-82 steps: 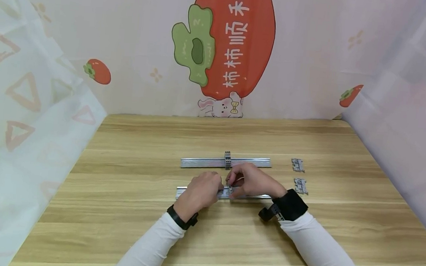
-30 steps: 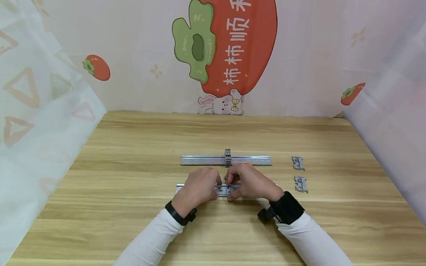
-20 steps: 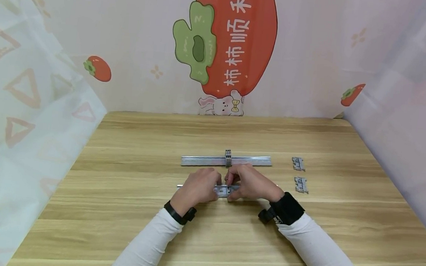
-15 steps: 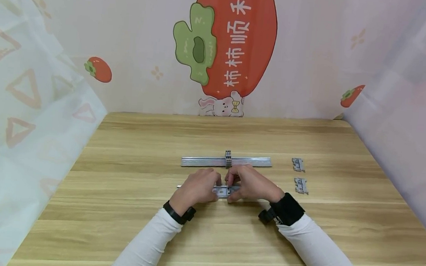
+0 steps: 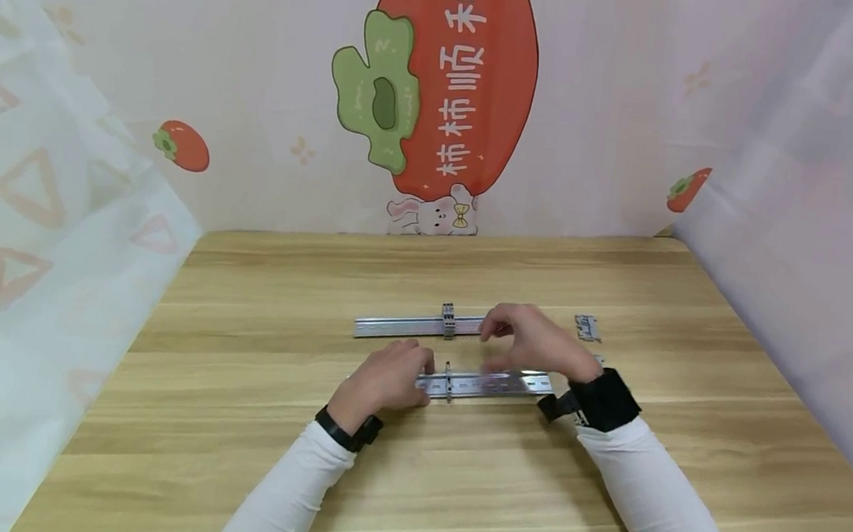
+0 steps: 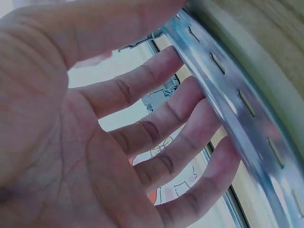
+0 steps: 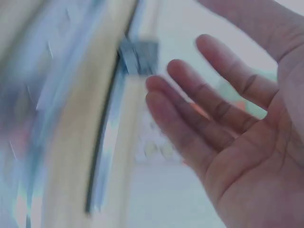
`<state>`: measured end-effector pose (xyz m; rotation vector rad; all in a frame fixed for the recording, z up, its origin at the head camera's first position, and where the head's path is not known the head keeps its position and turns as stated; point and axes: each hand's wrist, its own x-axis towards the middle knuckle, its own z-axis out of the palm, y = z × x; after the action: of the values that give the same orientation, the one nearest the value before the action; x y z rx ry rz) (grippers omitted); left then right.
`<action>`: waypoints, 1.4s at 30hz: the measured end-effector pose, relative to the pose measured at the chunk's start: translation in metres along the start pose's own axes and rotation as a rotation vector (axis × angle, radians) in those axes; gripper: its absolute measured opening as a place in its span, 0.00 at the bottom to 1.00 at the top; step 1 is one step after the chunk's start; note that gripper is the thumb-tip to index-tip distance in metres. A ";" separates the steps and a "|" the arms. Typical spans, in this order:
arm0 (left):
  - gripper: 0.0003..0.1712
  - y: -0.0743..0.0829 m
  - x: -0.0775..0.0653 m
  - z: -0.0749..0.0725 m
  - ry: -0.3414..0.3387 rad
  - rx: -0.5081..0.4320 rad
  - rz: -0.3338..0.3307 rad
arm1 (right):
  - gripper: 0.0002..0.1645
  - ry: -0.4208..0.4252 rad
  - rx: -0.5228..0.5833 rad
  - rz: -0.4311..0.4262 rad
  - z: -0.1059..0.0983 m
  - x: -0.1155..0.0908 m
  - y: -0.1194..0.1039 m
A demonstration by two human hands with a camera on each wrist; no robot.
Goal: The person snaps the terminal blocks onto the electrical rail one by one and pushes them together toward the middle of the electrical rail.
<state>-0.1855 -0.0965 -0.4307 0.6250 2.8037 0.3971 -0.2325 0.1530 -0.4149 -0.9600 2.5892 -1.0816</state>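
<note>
My left hand (image 5: 388,377) grips the near slotted metal DIN rail (image 5: 477,385) left of its middle. In the left wrist view, its fingertips press one long edge of the rail, and the thumb reaches toward the other side. A thin grey terminal block (image 5: 449,382) stands across the near rail, just right of the left hand. My right hand (image 5: 533,341) hovers above the right part of the rails. Its fingers are relaxed and apart, holding nothing; the right wrist view is blurred.
Behind lies a second DIN rail (image 5: 399,327) bearing a cluster of terminal blocks (image 5: 448,321); the right hand covers its right end. A loose terminal block (image 5: 587,327) lies at the right. Another (image 5: 599,359) is mostly hidden by the right wrist. A printed cloth hangs behind the table.
The right hand has let go of the terminal block and moved right and up, baring the near rail's right part. The block stays on the rail. The left hand keeps its grip.
</note>
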 end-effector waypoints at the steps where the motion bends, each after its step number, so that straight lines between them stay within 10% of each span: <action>1: 0.20 0.000 0.000 0.000 -0.003 0.002 0.000 | 0.23 0.024 -0.032 0.010 -0.006 -0.002 0.003; 18: 0.21 -0.007 -0.005 -0.005 -0.029 0.009 0.011 | 0.28 0.166 -0.267 0.293 -0.069 -0.040 0.050; 42: 0.19 -0.007 -0.002 -0.004 -0.045 0.003 0.006 | 0.35 0.082 -0.324 0.441 -0.074 -0.051 0.075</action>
<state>-0.1872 -0.1044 -0.4290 0.6359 2.7604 0.3751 -0.2589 0.2671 -0.4170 -0.3597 2.9016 -0.6122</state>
